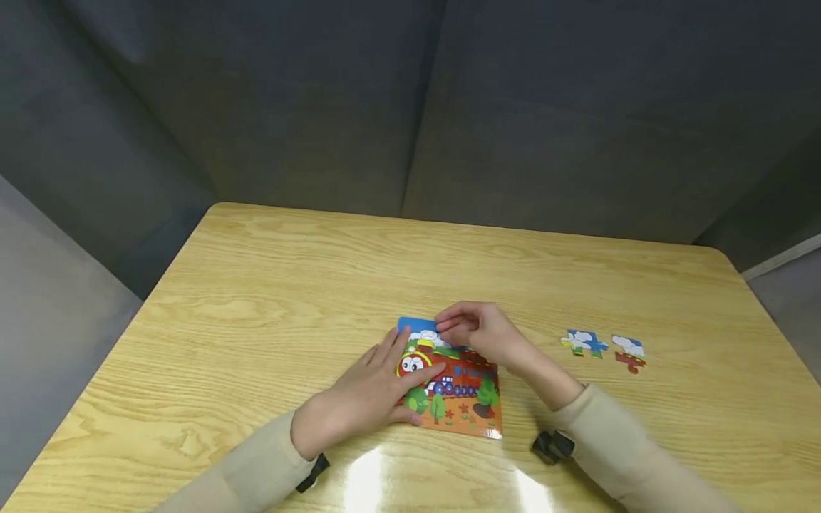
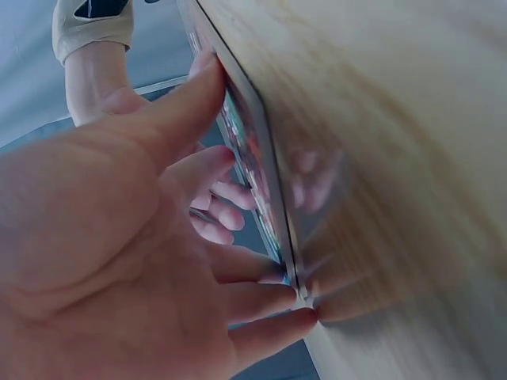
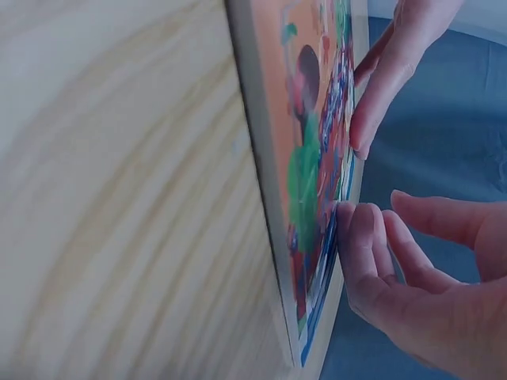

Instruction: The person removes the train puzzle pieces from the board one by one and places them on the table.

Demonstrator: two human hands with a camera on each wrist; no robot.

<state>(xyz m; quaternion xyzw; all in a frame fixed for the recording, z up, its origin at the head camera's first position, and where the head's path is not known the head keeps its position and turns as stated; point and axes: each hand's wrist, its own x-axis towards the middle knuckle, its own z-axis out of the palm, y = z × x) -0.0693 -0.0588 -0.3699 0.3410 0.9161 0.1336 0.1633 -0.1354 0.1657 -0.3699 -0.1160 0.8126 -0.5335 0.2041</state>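
Observation:
A picture puzzle (image 1: 462,406) of a red train with a face lies flat on the table, in a thin board. My left hand (image 1: 368,388) rests on its left side, fingers spread and thumb near the lower edge. In the left wrist view the fingertips (image 2: 297,297) touch the board's rim. My right hand (image 1: 484,331) is over the upper part, hiding some of it. In the right wrist view the bent fingers (image 3: 364,237) touch the puzzle's surface while the thumb (image 3: 440,218) stands apart. I see no loose piece between them.
Two loose puzzle pieces lie to the right: a cloud-and-sky piece (image 1: 584,342) and a cloud-and-red piece (image 1: 628,354). The wooden table (image 1: 288,285) has its far edge before a dark curtain (image 1: 410,107). Black wrist devices (image 1: 553,447) sit by both sleeves.

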